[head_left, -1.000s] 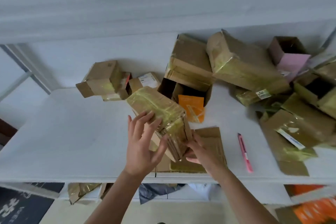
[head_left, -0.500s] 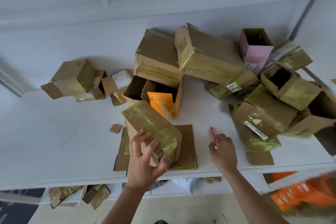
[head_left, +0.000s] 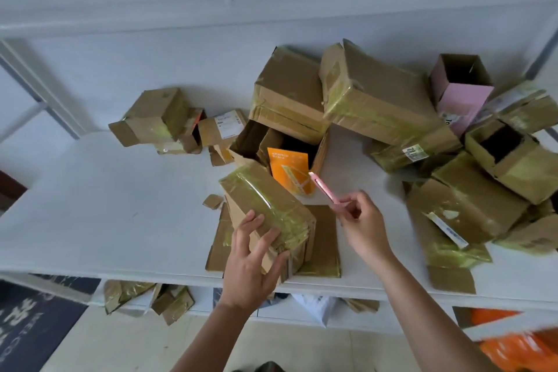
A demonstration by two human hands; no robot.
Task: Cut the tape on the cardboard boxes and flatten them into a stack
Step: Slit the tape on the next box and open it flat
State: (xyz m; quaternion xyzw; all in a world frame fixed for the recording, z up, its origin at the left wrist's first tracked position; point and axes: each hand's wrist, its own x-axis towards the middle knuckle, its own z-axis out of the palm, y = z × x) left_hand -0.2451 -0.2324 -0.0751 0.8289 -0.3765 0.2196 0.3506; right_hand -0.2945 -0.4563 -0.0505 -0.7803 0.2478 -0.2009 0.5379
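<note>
While left hand (head_left: 252, 266) grips taped box (head_left: 268, 214), right hand (head_left: 363, 222) holds pink cutter (head_left: 327, 195).

An orange booklet (head_left: 288, 167) stood in an open carton at 12 o'clock on the white table (head_left: 90, 205); a dark printed mat (head_left: 27, 323) lay at 8 o'clock.

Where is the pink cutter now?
In the head view, right of centre: the right hand pinches the pink cutter above the table, its tip near the orange leaflet.
</note>
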